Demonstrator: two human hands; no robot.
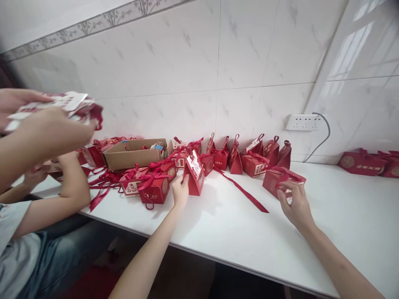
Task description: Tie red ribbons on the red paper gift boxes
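Note:
My left hand pinches the left edge of a red triangular gift box with a white patterned panel. The box is upright at the table's middle. On the right, my right hand has curled fingers against the front of a red rectangular gift box tied with a ribbon; they hide part of that face. A loose red ribbon lies on the table between my hands. Just left of my left hand stand a red ribboned box and a white-fronted one.
Several triangular boxes line the wall. An open cardboard carton stands left of them; red boxes sit far right. A socket strip with a cable is on the wall. Another person's hands hold patterned red-and-white pieces at upper left.

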